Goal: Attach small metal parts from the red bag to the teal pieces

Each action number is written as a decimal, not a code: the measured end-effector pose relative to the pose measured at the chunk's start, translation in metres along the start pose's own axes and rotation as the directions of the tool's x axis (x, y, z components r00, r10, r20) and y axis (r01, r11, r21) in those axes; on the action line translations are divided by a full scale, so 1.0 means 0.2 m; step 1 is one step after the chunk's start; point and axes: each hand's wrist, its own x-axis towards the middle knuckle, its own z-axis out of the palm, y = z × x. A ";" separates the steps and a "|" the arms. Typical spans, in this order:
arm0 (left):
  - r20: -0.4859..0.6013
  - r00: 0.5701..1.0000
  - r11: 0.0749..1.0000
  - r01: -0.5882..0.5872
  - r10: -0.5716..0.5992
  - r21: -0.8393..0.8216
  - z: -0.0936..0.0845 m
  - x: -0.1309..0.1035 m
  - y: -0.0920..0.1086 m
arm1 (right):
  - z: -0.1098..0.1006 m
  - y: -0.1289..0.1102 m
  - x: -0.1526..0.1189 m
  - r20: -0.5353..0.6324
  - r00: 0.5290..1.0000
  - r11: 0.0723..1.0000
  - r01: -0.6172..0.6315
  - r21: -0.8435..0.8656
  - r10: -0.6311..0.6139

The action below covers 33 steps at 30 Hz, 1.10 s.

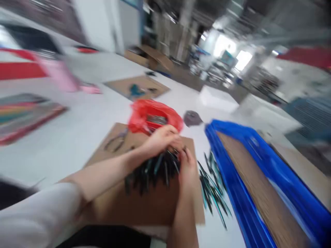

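Note:
My left hand [164, 139] and my right hand [186, 160] are close together over a brown cardboard sheet [152, 210]. Fingers of both hands are bent inward around something small that blur hides. Just below them a bunch of dark, thin pieces with teal parts [152, 172] lies on the cardboard. Directly behind the hands stands an open red plastic bag [139, 115] with small metallic-looking pieces inside. To the right of the cardboard, more dark and teal thin pieces [213, 189] are spread on the white table [85, 120].
A blue plastic-lined box [232, 186] stands at the right. Scissors [115, 142] lie on the cardboard's left part. Behind are a grey roll [192, 118] and another cardboard sheet [119, 86]. Colored packets [26, 113] lie at the left.

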 end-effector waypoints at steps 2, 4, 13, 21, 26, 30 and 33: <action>0.077 0.996 0.989 -0.030 0.041 -0.142 -0.02 0.04 -0.02 | 0.02 0.03 0.02 -0.045 0.998 0.999 -0.048 0.015 0.049; 0.102 0.993 0.974 -0.033 0.057 -0.224 -0.04 0.08 -0.04 | 0.04 0.07 0.03 -0.048 0.998 0.999 -0.050 0.007 0.050; 0.183 0.982 0.953 0.019 0.038 -0.303 -0.05 0.05 -0.11 | 0.05 0.16 -0.01 -0.180 0.980 0.991 0.070 -0.112 -0.089; 0.191 0.979 0.964 -0.021 0.074 -0.266 -0.06 0.06 -0.12 | 0.07 0.12 -0.03 -0.118 0.988 0.993 0.086 -0.075 -0.094; 0.188 0.981 0.967 -0.008 0.057 -0.253 -0.06 0.06 -0.11 | 0.05 0.14 -0.03 -0.067 0.990 0.984 0.112 -0.137 -0.122; 0.187 0.980 0.972 -0.016 0.061 -0.235 -0.06 0.05 -0.10 | 0.05 0.14 -0.02 -0.092 0.990 0.987 0.095 -0.128 -0.107; 0.190 0.981 0.978 0.001 0.039 -0.210 -0.06 0.05 -0.09 | 0.06 0.14 -0.02 -0.134 0.984 0.988 0.101 -0.117 -0.116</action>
